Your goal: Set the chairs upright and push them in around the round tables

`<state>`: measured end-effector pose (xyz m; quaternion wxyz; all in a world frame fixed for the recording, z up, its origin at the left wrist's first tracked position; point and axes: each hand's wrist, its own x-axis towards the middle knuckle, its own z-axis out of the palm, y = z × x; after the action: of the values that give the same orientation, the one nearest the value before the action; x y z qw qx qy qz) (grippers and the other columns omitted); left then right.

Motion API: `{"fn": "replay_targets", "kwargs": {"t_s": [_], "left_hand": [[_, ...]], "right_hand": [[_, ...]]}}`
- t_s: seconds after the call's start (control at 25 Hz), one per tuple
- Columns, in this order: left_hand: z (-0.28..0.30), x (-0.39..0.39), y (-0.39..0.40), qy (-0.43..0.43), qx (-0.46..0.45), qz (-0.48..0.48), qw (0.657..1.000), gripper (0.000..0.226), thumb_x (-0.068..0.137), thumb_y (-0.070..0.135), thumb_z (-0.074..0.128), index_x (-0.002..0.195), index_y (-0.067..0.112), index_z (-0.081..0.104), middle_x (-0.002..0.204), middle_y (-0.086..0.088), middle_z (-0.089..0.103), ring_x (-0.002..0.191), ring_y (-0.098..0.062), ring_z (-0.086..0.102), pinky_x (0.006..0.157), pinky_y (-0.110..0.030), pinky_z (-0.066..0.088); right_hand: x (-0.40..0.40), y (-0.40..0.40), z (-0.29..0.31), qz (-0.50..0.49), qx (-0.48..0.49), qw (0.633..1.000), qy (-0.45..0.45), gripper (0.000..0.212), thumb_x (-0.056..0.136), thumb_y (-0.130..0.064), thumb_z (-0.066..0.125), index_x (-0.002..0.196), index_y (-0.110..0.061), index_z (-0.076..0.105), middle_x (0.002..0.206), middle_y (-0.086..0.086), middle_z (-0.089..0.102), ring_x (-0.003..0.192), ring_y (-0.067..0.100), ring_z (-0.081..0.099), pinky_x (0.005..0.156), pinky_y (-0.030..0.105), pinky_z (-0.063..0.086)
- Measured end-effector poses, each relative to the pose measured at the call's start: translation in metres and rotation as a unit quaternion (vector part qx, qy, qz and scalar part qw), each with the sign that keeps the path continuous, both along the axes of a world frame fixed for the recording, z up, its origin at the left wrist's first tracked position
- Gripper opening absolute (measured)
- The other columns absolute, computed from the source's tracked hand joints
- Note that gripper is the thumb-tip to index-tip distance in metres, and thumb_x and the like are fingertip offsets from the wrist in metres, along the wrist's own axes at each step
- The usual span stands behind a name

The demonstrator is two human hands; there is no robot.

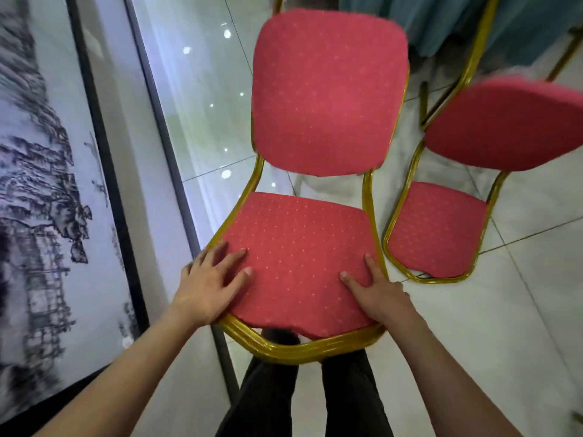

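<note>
A chair with a red dotted cushion and gold metal frame (299,247) is right in front of me, its seat's front edge at my knees and its backrest (328,93) pointing away. My left hand (208,282) grips the seat's front left corner, fingers spread on the cushion. At the front right corner, my right hand (375,288) holds on the same way. The chair's legs are hidden under the seat. A second red and gold chair (441,228) sits close on the right, facing the same way.
A wall with a large framed ink landscape painting (47,184) runs along the left. A teal tablecloth (441,23) hangs at the top right behind the chairs. The floor is glossy white tile (520,294). My legs in dark trousers (303,398) are below the seat.
</note>
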<state>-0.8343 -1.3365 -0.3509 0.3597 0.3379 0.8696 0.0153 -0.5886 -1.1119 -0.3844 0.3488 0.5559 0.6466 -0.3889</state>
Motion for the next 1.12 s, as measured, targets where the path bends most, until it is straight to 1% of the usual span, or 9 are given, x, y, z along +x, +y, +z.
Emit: {"fn": "replay_targets", "kwargs": {"t_s": [0.12, 0.24, 0.36, 0.48, 0.56, 0.72, 0.84, 0.96, 1.12], "left_hand": [[0.050, 0.009, 0.003, 0.065, 0.121, -0.041, 0.990, 0.072, 0.092, 0.081, 0.007, 0.152, 0.050, 0.031, 0.165, 0.011, 0.026, 0.155, -0.017, 0.010, 0.125, -0.052, -0.001], [0.079, -0.005, 0.027, 0.095, 0.190, -0.012, 0.977, 0.068, 0.096, 0.075, 0.011, 0.155, 0.046, 0.028, 0.166, 0.010, 0.021, 0.156, -0.016, 0.004, 0.126, -0.045, -0.004], [0.093, -0.021, 0.058, 0.121, 0.230, 0.016, 0.965, 0.068, 0.097, 0.070, 0.016, 0.155, 0.040, 0.033, 0.164, 0.004, 0.029, 0.155, -0.020, 0.013, 0.126, -0.048, 0.004], [0.099, -0.029, 0.077, 0.133, 0.252, 0.024, 0.958, 0.064, 0.098, 0.062, 0.021, 0.154, 0.036, 0.037, 0.161, 0.001, 0.035, 0.153, -0.023, 0.020, 0.125, -0.049, 0.010], [0.102, -0.034, 0.083, 0.136, 0.253, 0.023, 0.958, 0.064, 0.098, 0.061, 0.022, 0.154, 0.035, 0.038, 0.160, 0.001, 0.037, 0.152, -0.023, 0.022, 0.124, -0.050, 0.012], [0.112, -0.041, 0.092, 0.124, 0.231, 0.011, 0.965, 0.068, 0.095, 0.063, 0.017, 0.155, 0.036, 0.036, 0.161, 0.002, 0.036, 0.153, -0.022, 0.021, 0.124, -0.048, 0.010], [0.121, -0.050, 0.106, 0.121, 0.245, 0.020, 0.962, 0.069, 0.095, 0.063, 0.018, 0.153, 0.035, 0.039, 0.159, 0.001, 0.040, 0.151, -0.023, 0.025, 0.123, -0.049, 0.012], [0.127, -0.065, 0.133, 0.140, 0.270, 0.027, 0.952, 0.066, 0.095, 0.061, 0.021, 0.151, 0.035, 0.043, 0.156, 0.002, 0.045, 0.148, -0.023, 0.030, 0.122, -0.048, 0.016], [0.136, -0.089, 0.176, 0.134, 0.280, 0.047, 0.950, 0.067, 0.094, 0.064, 0.016, 0.151, 0.039, 0.042, 0.156, 0.003, 0.045, 0.150, -0.022, 0.027, 0.123, -0.045, 0.011]], "right_hand": [[-0.031, 0.020, 0.041, 0.000, -0.033, 0.999, 0.021, 0.093, 0.085, -0.089, 0.031, 0.161, -0.045, 0.001, 0.163, 0.009, 0.033, 0.148, 0.038, 0.031, 0.120, 0.052, 0.030], [-0.057, 0.035, 0.075, -0.008, -0.021, 0.999, 0.046, 0.093, 0.087, -0.088, 0.026, 0.163, -0.037, 0.009, 0.167, 0.008, 0.027, 0.152, 0.037, 0.026, 0.122, 0.052, 0.026], [-0.071, 0.037, 0.102, 0.008, 0.103, 0.992, 0.065, 0.092, 0.086, -0.089, 0.015, 0.162, -0.038, 0.019, 0.167, 0.010, 0.023, 0.152, 0.038, 0.022, 0.123, 0.056, 0.020], [-0.089, 0.023, 0.126, 0.053, 0.283, 0.923, 0.255, 0.080, 0.093, -0.082, 0.011, 0.160, -0.041, 0.024, 0.167, 0.001, 0.024, 0.152, 0.027, 0.024, 0.123, 0.055, 0.020], [-0.102, 0.015, 0.134, 0.113, 0.308, 0.884, 0.332, 0.073, 0.097, -0.079, 0.011, 0.161, -0.043, 0.018, 0.167, -0.006, 0.022, 0.153, 0.019, 0.021, 0.125, 0.051, 0.017], [-0.114, 0.016, 0.146, 0.117, 0.303, 0.883, 0.338, 0.074, 0.097, -0.077, 0.008, 0.162, -0.042, 0.015, 0.166, -0.005, 0.028, 0.153, 0.017, 0.023, 0.126, 0.048, 0.018], [-0.111, 0.021, 0.153, 0.077, 0.346, 0.862, 0.363, 0.069, 0.101, -0.072, 0.014, 0.162, -0.040, 0.017, 0.164, -0.006, 0.033, 0.150, 0.017, 0.030, 0.122, 0.049, 0.026], [-0.118, 0.040, 0.156, 0.093, 0.372, 0.837, 0.390, 0.066, 0.104, -0.067, 0.020, 0.162, -0.038, 0.019, 0.163, -0.005, 0.035, 0.148, 0.017, 0.033, 0.120, 0.050, 0.029], [-0.140, 0.080, 0.167, 0.068, 0.383, 0.830, 0.399, 0.067, 0.102, -0.069, 0.019, 0.161, -0.037, 0.026, 0.156, -0.003, 0.045, 0.142, 0.020, 0.043, 0.116, 0.049, 0.034]]}}
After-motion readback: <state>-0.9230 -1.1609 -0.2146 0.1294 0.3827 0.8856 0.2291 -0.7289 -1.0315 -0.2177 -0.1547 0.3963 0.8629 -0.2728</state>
